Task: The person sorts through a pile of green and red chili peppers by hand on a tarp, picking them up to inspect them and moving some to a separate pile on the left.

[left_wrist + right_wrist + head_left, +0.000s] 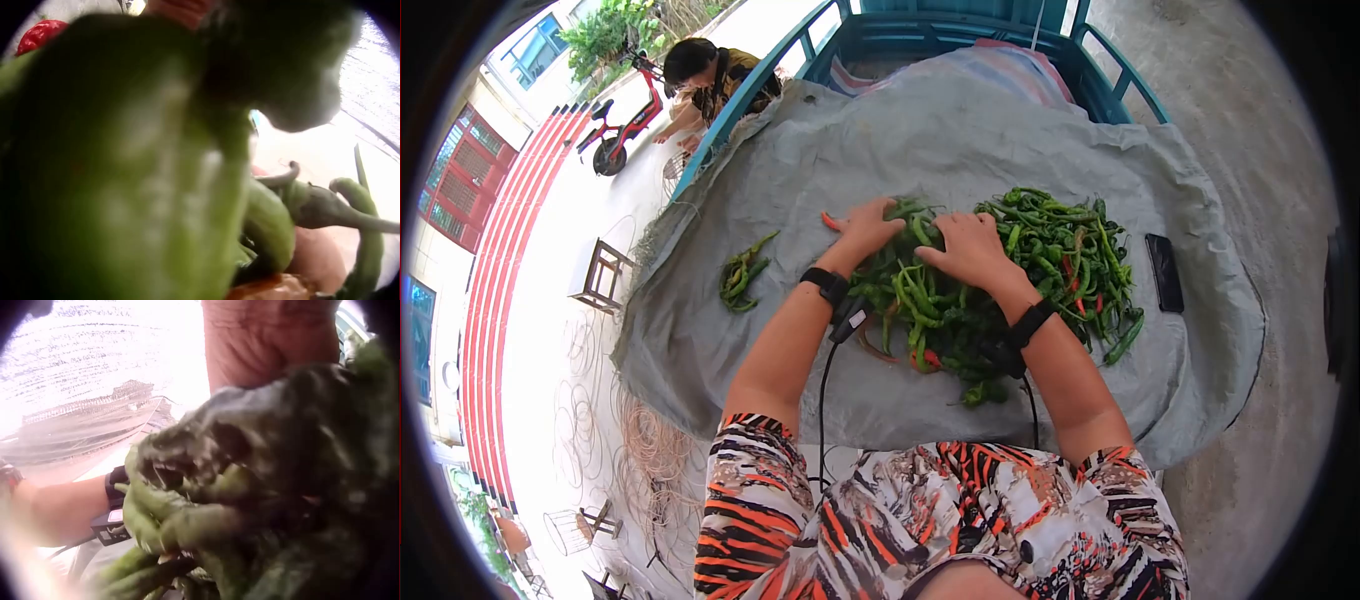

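Observation:
A pile of green chili peppers [1055, 235], with a few red ones among them, lies on a grey cloth. Over the pile's left part, my left hand [868, 228] grips green peppers between thumb and fingers. My right hand [972, 248] is close beside it, fingers curled down round more green peppers. Some fingertips are hidden in the pile. Blurred green peppers [144, 162] fill much of the left wrist view. In the right wrist view, peppers [181, 525] lie before the left forearm [69, 509]. One red pepper [832, 221] pokes out beside my left hand.
A small separate heap of green peppers [745, 272] lies to the left. On the right side of the grey cloth [880, 150] is a black phone [1164, 272]. The cloth covers a teal cart bed [1120, 85]. Another person [720, 80] crouches beyond the cart's left rail, near a red scooter [628, 125].

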Demonstrator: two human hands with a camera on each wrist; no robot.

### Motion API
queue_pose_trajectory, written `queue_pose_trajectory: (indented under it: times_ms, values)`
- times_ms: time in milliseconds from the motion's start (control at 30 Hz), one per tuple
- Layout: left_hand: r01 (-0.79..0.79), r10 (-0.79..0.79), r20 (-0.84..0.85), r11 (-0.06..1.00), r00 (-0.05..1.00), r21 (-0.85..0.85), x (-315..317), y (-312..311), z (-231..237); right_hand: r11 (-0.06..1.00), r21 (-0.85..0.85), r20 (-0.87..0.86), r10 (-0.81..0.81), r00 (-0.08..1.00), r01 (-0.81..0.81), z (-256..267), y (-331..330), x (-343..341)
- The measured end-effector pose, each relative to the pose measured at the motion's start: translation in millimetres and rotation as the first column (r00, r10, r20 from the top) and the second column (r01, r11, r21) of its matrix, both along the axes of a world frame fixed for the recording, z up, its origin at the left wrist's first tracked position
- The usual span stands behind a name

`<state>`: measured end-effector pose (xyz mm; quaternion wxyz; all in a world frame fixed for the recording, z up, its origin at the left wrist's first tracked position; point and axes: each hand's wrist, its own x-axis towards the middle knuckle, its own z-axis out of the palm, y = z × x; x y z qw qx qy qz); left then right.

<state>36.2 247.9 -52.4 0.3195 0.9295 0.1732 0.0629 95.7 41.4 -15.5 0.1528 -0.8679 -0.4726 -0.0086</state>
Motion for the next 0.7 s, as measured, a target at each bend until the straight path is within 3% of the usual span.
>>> queue_pose_trajectory:
  times_ms: [100, 200, 267, 367, 467, 500, 567, 600, 667, 700]
  values:
    - [0.238, -0.216, 0.101, 0.915, 0.971, -0.325, -2, 2, -2, 0.986, 0.145, -0.250, 0.116, 0.961, -0.082, 14, -4, -7]
    - [0.405, -0.373, 0.167, 0.765, 0.912, -0.501, -14, -4, 13, 0.954, 0.247, -0.114, 0.203, 0.972, -0.170, 20, -19, -26]
    - [0.484, -0.440, 0.220, 0.684, 0.871, -0.546, -28, -6, 23, 0.936, 0.288, -0.141, 0.253, 0.957, -0.204, 31, -33, -39]
    - [0.458, -0.409, 0.370, 0.888, 0.834, -0.049, -60, -25, 42, 0.889, 0.401, -0.147, 0.298, 0.943, -0.219, 51, -50, -53]
    - [0.414, -0.421, 0.443, 0.903, 0.792, 0.118, -88, -47, 68, 0.826, 0.521, -0.060, 0.285, 0.957, -0.214, 49, -54, -57]
    - [0.438, -0.432, 0.376, 0.896, 0.819, 0.076, -92, -48, 68, 0.801, 0.558, -0.014, 0.271, 0.962, -0.218, 48, -54, -57]
    - [0.470, -0.453, 0.240, 0.883, 0.859, -0.013, -99, -49, 69, 0.775, 0.612, -0.125, 0.291, 0.949, -0.157, 46, -53, -61]
    - [0.391, -0.414, 0.276, 0.910, 0.868, 0.135, -103, -51, 67, 0.762, 0.634, -0.178, 0.306, 0.935, -0.129, 46, -53, -63]
    - [0.182, -0.344, 0.365, 0.894, 0.865, 0.410, -109, -54, 64, 0.767, 0.627, -0.102, 0.252, 0.962, -0.135, 38, -53, -63]
    - [0.224, -0.292, 0.369, 0.950, 0.883, 0.215, -112, -57, 69, 0.770, 0.623, -0.064, 0.224, 0.973, -0.136, 34, -53, -63]
